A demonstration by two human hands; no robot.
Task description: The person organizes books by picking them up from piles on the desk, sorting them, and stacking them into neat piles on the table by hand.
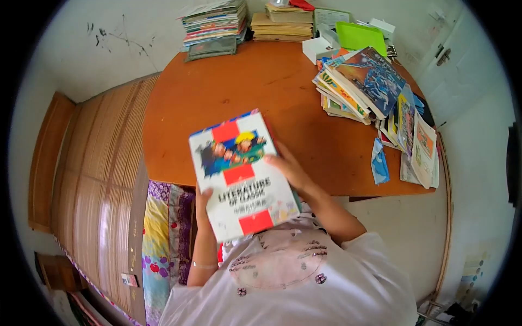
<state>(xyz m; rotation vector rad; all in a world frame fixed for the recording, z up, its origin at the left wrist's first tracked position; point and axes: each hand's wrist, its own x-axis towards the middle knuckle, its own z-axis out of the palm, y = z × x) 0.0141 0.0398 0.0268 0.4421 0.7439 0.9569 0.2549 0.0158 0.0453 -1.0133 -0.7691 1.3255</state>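
Note:
A white book point(247, 187) with red blocks, a cartoon picture and the words "Literature of Classic" is held in front of my chest, over the table's near edge. It tilts slightly, with its cover facing me. Blue and green edges show behind the cover; whether other books lie under it I cannot tell. My left hand point(203, 205) grips the lower left side, its thumb along the edge and the other fingers hidden behind. On the right side my right hand point(291, 168) holds the book, thumb on the cover and fingers underneath.
The brown table point(272, 81) carries a messy book pile point(370, 87) at right, with a blue packet point(379, 162) beside it. Behind stand a magazine stack point(215, 24), brown paper stack point(283, 27), green tray point(361, 38) and white box point(318, 49). Patterned bedding point(157, 217) lies left.

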